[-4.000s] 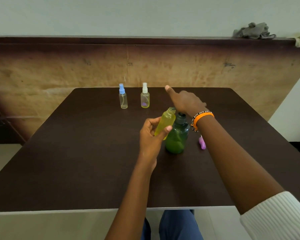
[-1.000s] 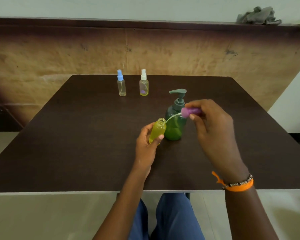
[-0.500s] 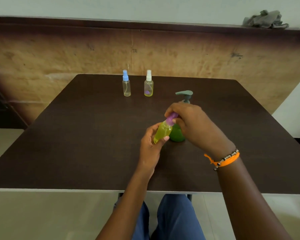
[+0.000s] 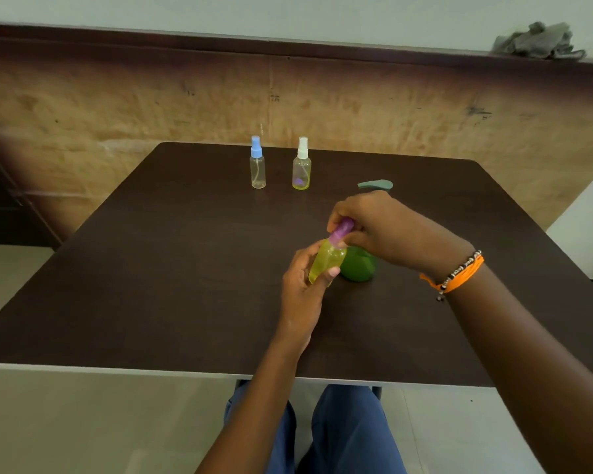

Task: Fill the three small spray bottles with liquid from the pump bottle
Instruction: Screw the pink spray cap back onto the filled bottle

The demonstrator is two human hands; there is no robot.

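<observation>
My left hand holds a small spray bottle filled with yellow-green liquid, tilted above the dark table. My right hand grips the purple spray cap on that bottle's neck. Just behind stands the green pump bottle, mostly hidden by my right hand, with only its pump head and lower body showing. Two more small spray bottles stand upright at the far side: one with a blue cap that looks clear, one with a white cap that looks yellowish.
A brown wall panel rises behind the table. A grey cloth lies on the ledge at top right. My knees in blue trousers show below the table's near edge.
My right hand brought the purple cap with its tube from beside the pump bottle down into the held bottle's neck, and the cap now sits on it.
</observation>
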